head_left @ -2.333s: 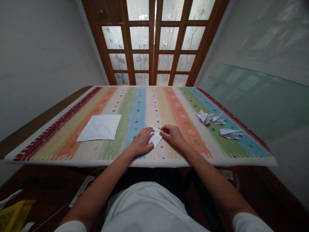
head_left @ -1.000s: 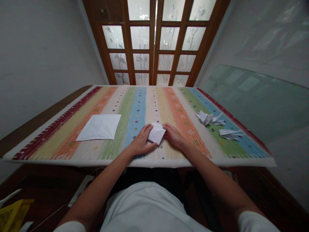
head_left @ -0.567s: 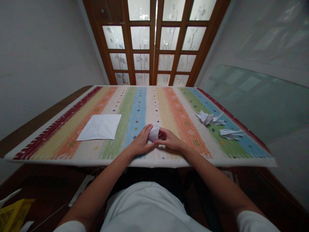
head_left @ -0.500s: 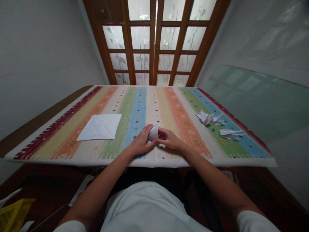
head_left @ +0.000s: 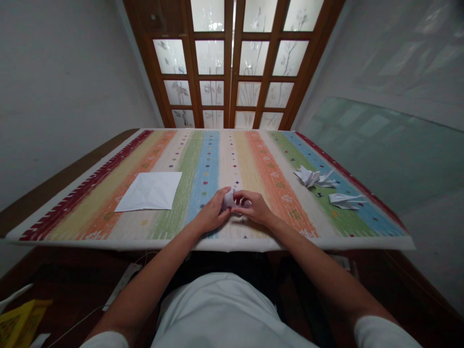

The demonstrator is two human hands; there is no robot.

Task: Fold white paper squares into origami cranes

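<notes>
A small piece of folded white paper (head_left: 228, 199) is held between my two hands, low over the near middle of the table. My left hand (head_left: 213, 209) grips its left side, fingers over the top and thumb at the near edge. From the right, my right hand (head_left: 253, 207) pinches the paper with curled fingers and thumb. Its exact folded shape is partly hidden by my fingers. On the left lies a flat, creased white paper sheet (head_left: 150, 191). Several folded paper cranes (head_left: 314, 178) sit to the right, with another folded paper piece (head_left: 346, 200) nearer me.
A striped, patterned tablecloth (head_left: 195, 159) covers the table, its near edge just in front of my body. Wooden doors with glass panes (head_left: 232, 77) stand beyond the far edge. A glass panel (head_left: 391, 150) leans at the right wall. Something yellow (head_left: 23, 321) is at lower left.
My right hand's fingers have shifted slightly left on the folded paper, and the paper has turned a little. The sheet and the cranes have stayed in place.
</notes>
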